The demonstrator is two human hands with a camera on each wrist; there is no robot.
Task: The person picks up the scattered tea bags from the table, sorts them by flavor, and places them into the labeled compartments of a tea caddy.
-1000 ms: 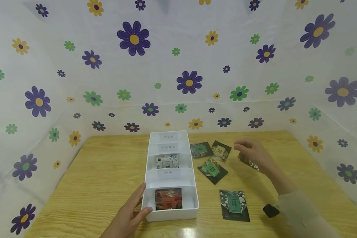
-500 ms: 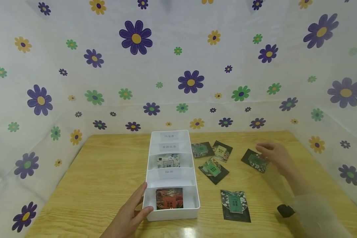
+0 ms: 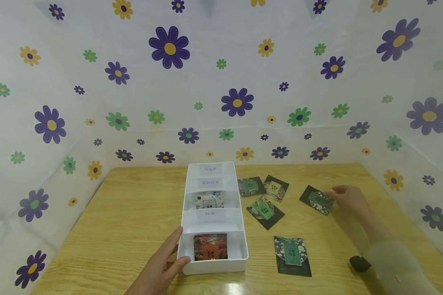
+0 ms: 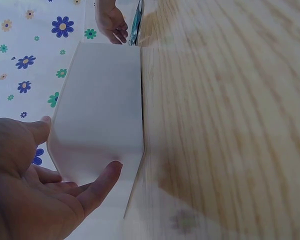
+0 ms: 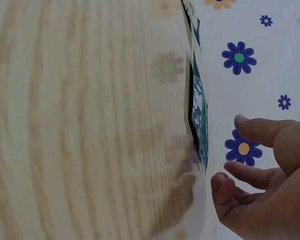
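My left hand (image 3: 158, 262) holds a white compartment box (image 3: 245, 243) at its near left corner, thumb at the front and fingers along the side. In the left wrist view, that hand (image 4: 55, 185) is bent around the box corner (image 4: 107, 100). My right hand (image 3: 348, 200) hovers at the right end of a dark tea sachet (image 3: 315, 200) with a green label and white flowers. Between thumb and fingers of the right hand (image 5: 265, 180) there is a gap, and a sachet (image 5: 199, 110) lies apart from them.
Red tea sachets (image 3: 210, 248) stand in the nearest compartment, a white floral sachet (image 3: 209, 200) in the middle one. Right of the box lie a grey-green sachet (image 3: 250, 186), a yellow-labelled one (image 3: 276, 188), a bright green one (image 3: 265, 211) and another green-labelled one (image 3: 292, 256).
My right hand has moved rightward across the far right sachet to its right end, uncovering it. My left hand stays on the box, and the sachets lie as before.
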